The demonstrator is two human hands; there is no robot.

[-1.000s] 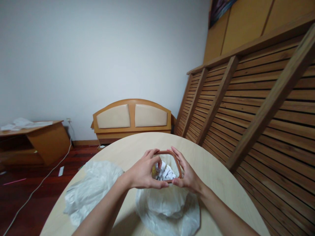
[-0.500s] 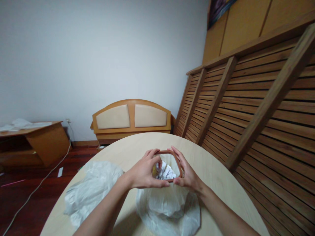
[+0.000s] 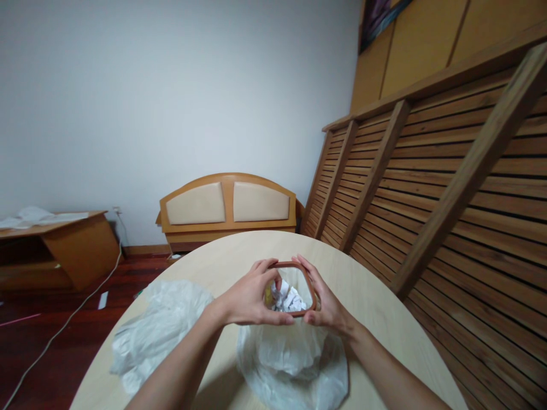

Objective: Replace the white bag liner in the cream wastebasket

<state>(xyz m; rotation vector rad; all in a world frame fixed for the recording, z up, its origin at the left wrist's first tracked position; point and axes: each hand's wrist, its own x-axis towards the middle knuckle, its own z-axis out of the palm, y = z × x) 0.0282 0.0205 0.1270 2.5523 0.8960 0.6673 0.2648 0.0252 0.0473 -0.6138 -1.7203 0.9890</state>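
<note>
A small trash bin with a brown rounded-square rim [image 3: 294, 264] stands on the table in front of me. A whitish plastic bag [image 3: 294, 359] lines it and spreads out over the near side. Crumpled white paper [image 3: 290, 299] lies inside, beside something yellow at the left. My left hand [image 3: 252, 296] is closed round the left side of the rim, with a finger curled over into the opening. On the right side, my right hand [image 3: 322, 299] grips the same rim, thumb at the near corner. The bin's body is hidden by the bag and hands.
On the round light-wood table [image 3: 354, 285], a crumpled white plastic bag [image 3: 166, 324] lies at the left. Slatted wooden panels [image 3: 427, 199] lean along the right. Behind the table stands a padded headboard [image 3: 228, 199]. A cable [image 3: 68, 319] runs over the floor at the left.
The right thumb has shifted slightly along the near corner of the rim. Otherwise the hands, bin and bags stay nearly still; the view has moved a little.
</note>
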